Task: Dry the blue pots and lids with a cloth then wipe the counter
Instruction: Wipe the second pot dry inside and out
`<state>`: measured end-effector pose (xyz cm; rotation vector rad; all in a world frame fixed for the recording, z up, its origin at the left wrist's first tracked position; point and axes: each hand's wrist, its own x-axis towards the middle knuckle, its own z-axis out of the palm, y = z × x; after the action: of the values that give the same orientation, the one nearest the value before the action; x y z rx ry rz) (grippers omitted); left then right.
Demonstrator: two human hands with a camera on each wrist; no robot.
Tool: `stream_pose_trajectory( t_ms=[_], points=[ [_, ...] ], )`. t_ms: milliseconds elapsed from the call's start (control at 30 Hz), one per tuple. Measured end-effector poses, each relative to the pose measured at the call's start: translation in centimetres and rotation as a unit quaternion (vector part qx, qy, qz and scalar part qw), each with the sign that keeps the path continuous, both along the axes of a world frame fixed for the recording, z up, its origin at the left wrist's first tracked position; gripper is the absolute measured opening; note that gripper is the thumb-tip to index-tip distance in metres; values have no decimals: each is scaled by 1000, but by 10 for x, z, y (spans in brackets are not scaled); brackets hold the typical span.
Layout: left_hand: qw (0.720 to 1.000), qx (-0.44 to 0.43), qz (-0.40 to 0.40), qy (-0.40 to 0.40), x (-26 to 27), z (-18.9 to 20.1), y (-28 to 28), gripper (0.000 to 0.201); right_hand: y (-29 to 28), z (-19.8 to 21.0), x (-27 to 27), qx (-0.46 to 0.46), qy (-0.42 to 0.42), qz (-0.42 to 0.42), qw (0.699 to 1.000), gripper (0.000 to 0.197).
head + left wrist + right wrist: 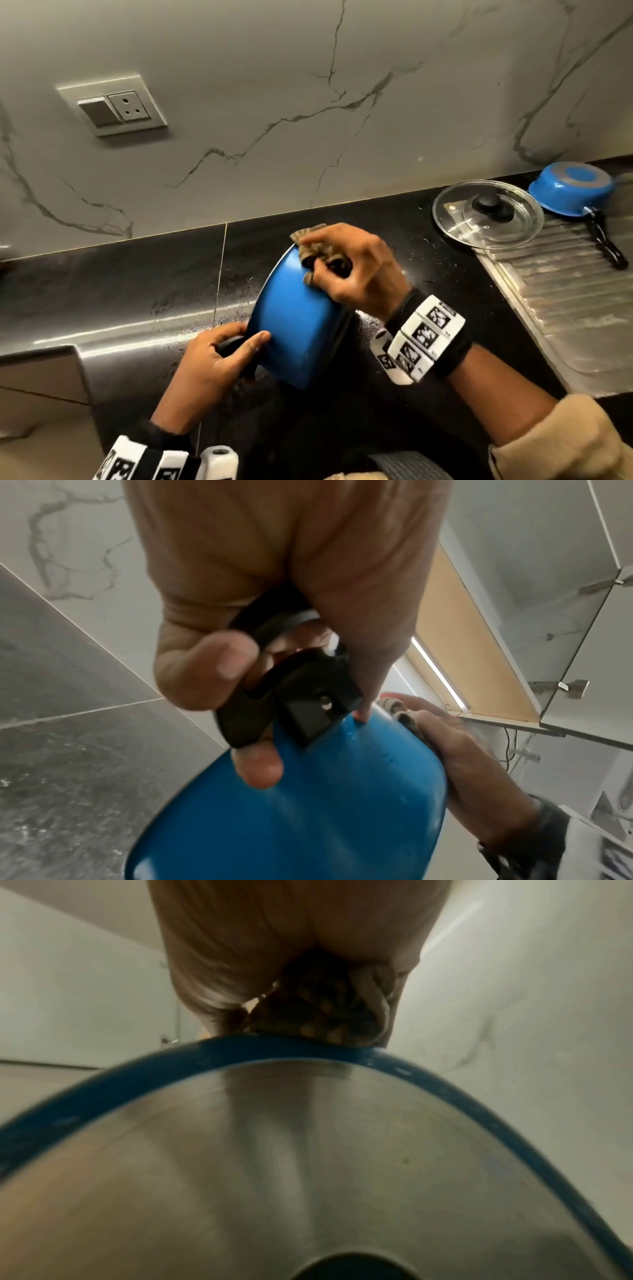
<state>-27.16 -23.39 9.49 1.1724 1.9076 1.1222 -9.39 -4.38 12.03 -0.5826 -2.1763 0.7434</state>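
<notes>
A blue pot (294,322) is held tilted on its side above the dark counter (137,284). My left hand (219,359) grips its black side handle (291,685), thumb against the blue wall (308,818). My right hand (349,270) holds a brown patterned cloth (313,246) bunched in its fingers and presses it on the pot's upper edge. In the right wrist view the cloth (325,1010) sits on the blue rim of the pot's steel base (308,1164). A glass lid (488,214) with a black knob and a second blue pot (570,192), upside down, lie at the back right.
A ribbed steel draining board (561,301) runs along the right, with the second pot's black handle (604,243) lying on it. A marble backsplash carries a switch and socket plate (113,108). Water spots speckle the counter around the held pot.
</notes>
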Motion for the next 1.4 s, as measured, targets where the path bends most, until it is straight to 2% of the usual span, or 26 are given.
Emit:
stream_pose_trajectory(
  t_ms=[67,167,233,267,333,400,433,500,567,667,733,800,867,967,1033,1100,1133,1233,1333,1400],
  points=[
    [1000,-7,3,3,-1,0,2,17,-24,0,-3,105,-24,66,992,32],
    [1000,10,-16,-1,-6,-2,1,20,-57,-14,-12,232,-64,192,951,22],
    [999,8,-36,-7,-9,-3,-3,13,-57,-21,-14,274,-81,219,933,21],
    [999,1,-40,-20,-9,-2,-6,6,-52,-21,-14,274,-75,215,934,20],
    [998,-18,-38,-48,-8,-2,-13,13,-35,-17,-13,217,-28,182,959,19],
    [997,-34,-32,-60,-8,-5,-21,17,-16,-14,-8,67,38,117,990,18],
    [997,-37,-29,-63,-9,-8,-24,16,-6,-16,-5,-16,67,73,995,18],
    [997,-32,-20,-62,-9,-12,-26,12,17,-27,-2,-154,79,-10,985,20],
    [998,-28,-18,-61,-10,-14,-26,10,39,-40,1,-245,25,-56,968,20],
    [998,-24,-28,-59,-9,-12,-24,13,53,-44,3,-279,-34,-76,957,17],
    [998,-19,-22,-57,-9,-10,-23,16,41,-30,5,-228,2,-50,972,17],
    [998,-14,-23,-50,-11,-13,-21,21,16,-14,4,-132,47,6,990,18],
    [998,-16,-30,-44,-12,-16,-19,21,-16,-5,2,-18,34,67,997,19],
    [997,-17,-34,-61,-14,-18,-20,12,-43,-9,-3,150,-18,155,976,18],
    [996,-24,-36,-72,-14,-19,-24,13,-41,-12,-5,190,-24,191,963,18],
    [996,-27,-25,-86,-12,-22,-29,16,-30,-13,-4,153,7,181,972,19],
    [995,-28,-19,-90,-11,-23,-31,19,-21,-15,-2,102,34,159,981,19],
    [996,-22,-12,-89,-9,-26,-36,25,11,-32,4,-120,91,48,987,19],
    [996,-24,-15,-83,-11,-29,-38,24,43,-53,8,-270,20,-32,962,26],
    [996,-21,-27,-79,-11,-29,-37,25,49,-53,12,-273,-23,-38,961,28]
  ],
)
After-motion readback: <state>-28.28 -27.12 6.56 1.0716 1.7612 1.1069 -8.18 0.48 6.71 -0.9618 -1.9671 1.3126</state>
